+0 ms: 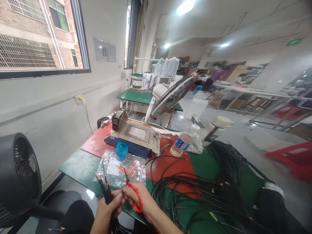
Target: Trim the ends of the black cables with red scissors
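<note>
Over a green workbench (80, 167), the left hand (107, 210) is clenching a bundle of black cables (104, 186) while the right hand (143, 203) is grasping red scissors (134, 192) just beside them.

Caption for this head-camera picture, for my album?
Left hand grips black cables, right hand holds red scissors at a green workbench.

Head camera looks forward-down, seemingly close above workbench (80, 165).
</note>
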The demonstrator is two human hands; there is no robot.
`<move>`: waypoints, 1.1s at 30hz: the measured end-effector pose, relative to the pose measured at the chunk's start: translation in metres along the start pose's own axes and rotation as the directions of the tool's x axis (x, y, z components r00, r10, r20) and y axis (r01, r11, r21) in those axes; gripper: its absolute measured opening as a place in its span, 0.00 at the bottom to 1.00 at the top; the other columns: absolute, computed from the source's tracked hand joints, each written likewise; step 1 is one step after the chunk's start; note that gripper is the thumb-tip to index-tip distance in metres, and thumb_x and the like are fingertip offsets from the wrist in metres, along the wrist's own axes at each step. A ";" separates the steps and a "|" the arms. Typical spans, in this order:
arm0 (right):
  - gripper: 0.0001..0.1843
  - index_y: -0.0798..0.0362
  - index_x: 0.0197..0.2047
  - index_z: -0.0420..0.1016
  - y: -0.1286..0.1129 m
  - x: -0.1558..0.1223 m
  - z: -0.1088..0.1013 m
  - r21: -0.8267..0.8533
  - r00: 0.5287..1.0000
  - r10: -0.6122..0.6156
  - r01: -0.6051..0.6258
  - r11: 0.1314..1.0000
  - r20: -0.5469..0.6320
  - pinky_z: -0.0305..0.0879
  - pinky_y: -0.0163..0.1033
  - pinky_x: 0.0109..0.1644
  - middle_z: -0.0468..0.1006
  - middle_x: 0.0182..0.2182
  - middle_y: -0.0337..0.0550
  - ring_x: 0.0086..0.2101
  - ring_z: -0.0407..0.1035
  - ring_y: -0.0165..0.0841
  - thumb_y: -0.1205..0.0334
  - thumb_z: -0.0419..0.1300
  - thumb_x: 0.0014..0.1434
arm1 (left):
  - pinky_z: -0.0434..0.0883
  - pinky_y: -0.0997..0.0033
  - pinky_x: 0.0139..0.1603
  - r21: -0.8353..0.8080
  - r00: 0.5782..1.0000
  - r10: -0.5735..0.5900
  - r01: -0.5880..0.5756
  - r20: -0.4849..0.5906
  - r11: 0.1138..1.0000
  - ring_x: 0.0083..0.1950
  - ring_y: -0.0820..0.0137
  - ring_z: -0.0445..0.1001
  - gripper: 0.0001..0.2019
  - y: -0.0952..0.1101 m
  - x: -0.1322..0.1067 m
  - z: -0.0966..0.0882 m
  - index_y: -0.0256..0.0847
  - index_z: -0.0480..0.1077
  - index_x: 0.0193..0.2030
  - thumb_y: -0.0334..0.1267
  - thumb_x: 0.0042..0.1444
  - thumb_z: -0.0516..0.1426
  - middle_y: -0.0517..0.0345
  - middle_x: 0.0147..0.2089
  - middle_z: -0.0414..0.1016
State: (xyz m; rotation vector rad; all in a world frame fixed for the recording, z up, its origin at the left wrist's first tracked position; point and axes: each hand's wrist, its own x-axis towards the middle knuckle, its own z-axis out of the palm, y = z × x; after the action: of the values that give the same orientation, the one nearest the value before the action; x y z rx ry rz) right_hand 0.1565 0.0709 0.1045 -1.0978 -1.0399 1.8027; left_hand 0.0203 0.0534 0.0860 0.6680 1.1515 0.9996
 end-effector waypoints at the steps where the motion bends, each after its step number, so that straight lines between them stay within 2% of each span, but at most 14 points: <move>1: 0.27 0.58 0.20 0.67 0.001 0.000 0.000 0.061 0.999 0.035 -0.035 0.998 -0.001 0.42 0.26 0.10 0.61 0.10 0.31 0.09 0.52 0.19 0.39 0.63 0.44 | 0.44 0.74 0.20 -0.006 1.000 -0.009 0.009 -0.003 1.000 0.16 0.79 0.56 0.19 0.001 0.000 0.000 0.34 0.74 0.25 0.51 0.36 0.64 0.59 0.15 0.66; 4: 0.28 0.57 0.20 0.66 0.001 0.002 0.000 0.169 0.994 0.109 -0.109 0.980 0.010 0.40 0.27 0.09 0.61 0.10 0.31 0.08 0.52 0.20 0.38 0.62 0.44 | 0.44 0.73 0.20 0.018 0.999 -0.025 0.024 0.025 1.000 0.16 0.79 0.55 0.20 0.004 -0.001 0.001 0.33 0.73 0.23 0.52 0.38 0.63 0.59 0.14 0.64; 8: 0.25 0.57 0.18 0.64 -0.001 0.001 -0.001 0.156 0.988 0.155 -0.156 0.975 0.015 0.40 0.27 0.10 0.61 0.09 0.31 0.08 0.53 0.20 0.43 0.65 0.44 | 0.43 0.73 0.20 0.047 0.998 -0.011 0.008 0.066 0.999 0.16 0.80 0.52 0.19 0.004 -0.004 0.000 0.35 0.70 0.19 0.52 0.41 0.61 0.61 0.12 0.60; 10: 0.23 0.57 0.19 0.64 0.000 0.000 -0.001 0.186 0.972 0.231 -0.234 0.954 0.039 0.39 0.26 0.10 0.61 0.09 0.30 0.09 0.52 0.19 0.45 0.64 0.47 | 0.46 0.73 0.20 0.023 0.997 0.013 -0.014 0.072 1.000 0.17 0.80 0.51 0.18 0.004 -0.007 0.001 0.36 0.70 0.19 0.51 0.43 0.61 0.62 0.13 0.59; 13: 0.23 0.56 0.21 0.65 0.004 0.000 -0.001 0.234 0.949 0.303 -0.316 0.920 0.089 0.38 0.25 0.11 0.61 0.10 0.29 0.09 0.50 0.18 0.44 0.60 0.50 | 0.53 0.75 0.21 -0.037 0.998 0.011 -0.008 0.064 0.999 0.20 0.78 0.55 0.16 0.006 -0.010 0.005 0.36 0.70 0.20 0.49 0.44 0.61 0.60 0.18 0.63; 16: 0.25 0.56 0.22 0.65 0.008 0.000 0.000 0.247 0.962 0.260 -0.272 0.930 0.081 0.38 0.25 0.10 0.62 0.10 0.30 0.08 0.50 0.18 0.40 0.59 0.49 | 0.54 0.76 0.22 -0.060 0.997 0.008 -0.004 0.078 0.998 0.22 0.78 0.57 0.15 0.008 -0.010 0.007 0.36 0.71 0.21 0.48 0.44 0.62 0.57 0.22 0.66; 20: 0.27 0.57 0.20 0.66 0.009 0.000 0.000 0.216 0.979 0.200 -0.205 0.954 0.048 0.38 0.26 0.09 0.61 0.09 0.31 0.08 0.51 0.20 0.38 0.60 0.47 | 0.48 0.76 0.20 -0.032 0.996 0.018 -0.015 0.088 0.999 0.20 0.80 0.51 0.16 0.008 -0.010 0.007 0.36 0.71 0.22 0.48 0.46 0.60 0.61 0.19 0.62; 23: 0.27 0.57 0.20 0.66 0.009 -0.001 0.000 0.215 0.981 0.186 -0.193 0.957 0.054 0.38 0.27 0.09 0.61 0.10 0.31 0.08 0.51 0.20 0.39 0.60 0.47 | 0.50 0.75 0.22 -0.021 0.998 0.023 -0.021 0.066 1.000 0.21 0.79 0.53 0.15 0.008 -0.012 0.007 0.36 0.70 0.21 0.47 0.47 0.60 0.61 0.19 0.63; 29: 0.26 0.57 0.21 0.66 0.008 -0.004 0.001 0.224 0.975 0.217 -0.220 0.950 0.038 0.38 0.27 0.10 0.62 0.10 0.31 0.09 0.52 0.19 0.39 0.60 0.48 | 0.49 0.74 0.21 0.000 0.996 0.053 -0.053 0.068 0.999 0.21 0.79 0.53 0.16 0.012 -0.015 0.011 0.36 0.71 0.22 0.49 0.44 0.61 0.60 0.19 0.64; 33: 0.25 0.56 0.21 0.65 0.008 -0.005 0.002 0.248 0.965 0.260 -0.261 0.933 0.040 0.36 0.26 0.11 0.61 0.10 0.29 0.09 0.51 0.19 0.41 0.60 0.49 | 0.47 0.73 0.21 0.025 0.997 0.072 -0.073 0.038 0.997 0.19 0.79 0.51 0.15 0.009 -0.013 0.009 0.36 0.75 0.28 0.49 0.43 0.62 0.60 0.18 0.66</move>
State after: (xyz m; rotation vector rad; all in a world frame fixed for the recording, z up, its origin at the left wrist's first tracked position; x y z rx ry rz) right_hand 0.1544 0.0629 0.0989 -1.1113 -0.6663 2.0837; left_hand 0.0251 0.0466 0.1020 0.7508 1.1157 1.0303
